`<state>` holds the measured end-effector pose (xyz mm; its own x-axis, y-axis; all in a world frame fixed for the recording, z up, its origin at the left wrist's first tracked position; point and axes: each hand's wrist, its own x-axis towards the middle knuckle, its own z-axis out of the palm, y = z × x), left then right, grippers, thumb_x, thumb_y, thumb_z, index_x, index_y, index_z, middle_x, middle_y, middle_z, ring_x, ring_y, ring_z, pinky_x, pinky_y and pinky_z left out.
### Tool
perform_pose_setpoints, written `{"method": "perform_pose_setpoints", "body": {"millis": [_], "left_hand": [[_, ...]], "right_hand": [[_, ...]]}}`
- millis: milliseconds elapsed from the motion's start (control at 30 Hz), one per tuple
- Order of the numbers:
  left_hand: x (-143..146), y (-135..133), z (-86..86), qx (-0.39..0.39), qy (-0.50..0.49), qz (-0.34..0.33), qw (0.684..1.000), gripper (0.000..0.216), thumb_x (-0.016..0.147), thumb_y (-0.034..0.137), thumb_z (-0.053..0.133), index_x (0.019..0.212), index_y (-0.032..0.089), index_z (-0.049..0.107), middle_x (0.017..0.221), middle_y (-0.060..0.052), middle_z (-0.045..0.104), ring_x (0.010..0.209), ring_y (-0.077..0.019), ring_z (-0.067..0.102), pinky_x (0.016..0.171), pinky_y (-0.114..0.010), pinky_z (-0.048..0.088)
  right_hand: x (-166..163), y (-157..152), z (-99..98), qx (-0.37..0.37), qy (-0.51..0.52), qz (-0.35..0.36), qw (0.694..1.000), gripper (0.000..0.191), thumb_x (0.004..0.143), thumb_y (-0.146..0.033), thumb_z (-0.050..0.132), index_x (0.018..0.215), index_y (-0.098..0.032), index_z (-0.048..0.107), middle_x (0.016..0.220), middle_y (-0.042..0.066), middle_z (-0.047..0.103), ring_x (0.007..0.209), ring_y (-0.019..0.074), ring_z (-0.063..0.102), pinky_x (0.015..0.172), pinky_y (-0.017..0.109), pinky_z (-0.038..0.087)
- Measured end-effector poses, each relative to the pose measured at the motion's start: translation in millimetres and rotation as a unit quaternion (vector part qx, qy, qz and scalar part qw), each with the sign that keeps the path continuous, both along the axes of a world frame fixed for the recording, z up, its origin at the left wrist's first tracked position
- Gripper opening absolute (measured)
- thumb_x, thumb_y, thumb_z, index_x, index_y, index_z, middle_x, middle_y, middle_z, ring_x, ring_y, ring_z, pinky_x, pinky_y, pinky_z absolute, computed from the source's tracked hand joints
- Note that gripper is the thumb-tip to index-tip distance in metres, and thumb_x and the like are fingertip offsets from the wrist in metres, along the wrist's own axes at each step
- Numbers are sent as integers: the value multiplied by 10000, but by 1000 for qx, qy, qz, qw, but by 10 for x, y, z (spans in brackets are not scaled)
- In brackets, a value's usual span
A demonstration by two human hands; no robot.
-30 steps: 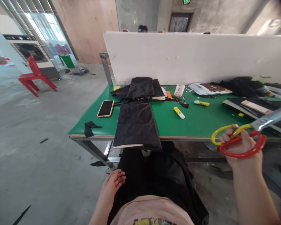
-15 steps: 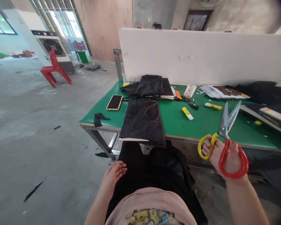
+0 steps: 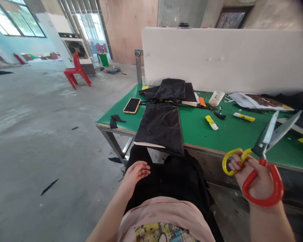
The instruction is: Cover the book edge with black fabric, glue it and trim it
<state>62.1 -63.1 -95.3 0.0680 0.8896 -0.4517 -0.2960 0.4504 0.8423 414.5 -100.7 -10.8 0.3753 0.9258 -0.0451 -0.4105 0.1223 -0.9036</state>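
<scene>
My right hand [image 3: 252, 178] grips a large pair of scissors [image 3: 264, 143] by the yellow and red handles. The blades stand apart and point up over the table's right side. Nothing is in my left hand [image 3: 138, 171], which hovers above my lap with loosely bent, open fingers. In front of it, a black-covered book [image 3: 160, 129] lies at the table edge, partly overhanging. Pale page edges show along its near side. Two yellow-and-white glue sticks, one nearer [image 3: 211, 122] and one farther [image 3: 244, 117], lie between the book and the scissors.
On the green table [image 3: 197, 134] are a phone [image 3: 132, 105], black scraps [image 3: 115, 121] and a pile of black-covered books [image 3: 174, 90]. Behind them stands a white partition [image 3: 217, 57]. Papers [image 3: 257, 101] and dark material lie at right. A red chair [image 3: 77, 70] stands farther left.
The view has turned left, so the table and book appear shifted right. My right hand and the scissors sit farther right in view, the blades leaning more to the right. My left hand stays empty.
</scene>
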Motion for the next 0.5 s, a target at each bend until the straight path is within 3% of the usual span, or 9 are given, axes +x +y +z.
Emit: {"method": "perform_pose_setpoints", "body": {"millis": [100,267,367,500], "left_hand": [[57,46,-20,9,4,-12,1000,183,822,277,541,913,132,604,854,-98,683,739,-179,662,734,-307,515],[241,99,-1,34,-31,-47,998,161,811,260,550,888,129,603,843,-96,675,732,-187,663,748,-328,518],[390,102,30,44,-73,-57,995,173,811,284,563,878,128,597,822,-84,661,721,-185,660,738,-326,521],[588,92,46,30,-110,-89,990,189,807,299,575,885,128,583,807,-76,651,693,-179,655,708,-316,518]], "right_hand": [[-29,-18,73,-9,10,-2,1000,221,677,-409,641,773,-219,580,756,5,360,602,122,346,467,273,441],[-140,0,101,4,-64,8,998,355,752,-568,562,811,-219,582,773,27,394,608,140,374,496,303,445],[-172,37,-5,-6,-118,36,992,399,799,-617,467,869,-236,564,792,47,449,622,167,423,545,351,472],[-50,47,-308,-21,-188,90,978,405,816,-611,443,1020,-275,542,885,73,518,702,208,498,595,373,494]]}}
